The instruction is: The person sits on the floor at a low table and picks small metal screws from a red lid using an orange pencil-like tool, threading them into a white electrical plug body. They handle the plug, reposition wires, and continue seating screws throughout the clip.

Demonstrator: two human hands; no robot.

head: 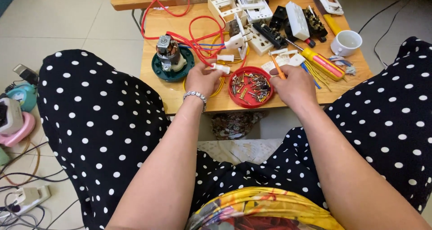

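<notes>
My left hand (203,78), with a silver bracelet at the wrist, grips a small white plastic connector piece (220,68) tied to red wires (198,43). My right hand (294,85) holds a thin orange-handled screwdriver (276,68) pointing up and away. Between both hands sits a round red lid (250,87) filled with several screws and small metal parts. A white plug (237,41) with metal pins lies just beyond my left hand.
A low wooden table (180,93) carries a small motor on a green base (170,59), white and black socket parts (288,23), a yellow-red screwdriver (321,63) and a white cup (345,43). My polka-dot knees flank it. Cables and gadgets lie on the floor at left (18,117).
</notes>
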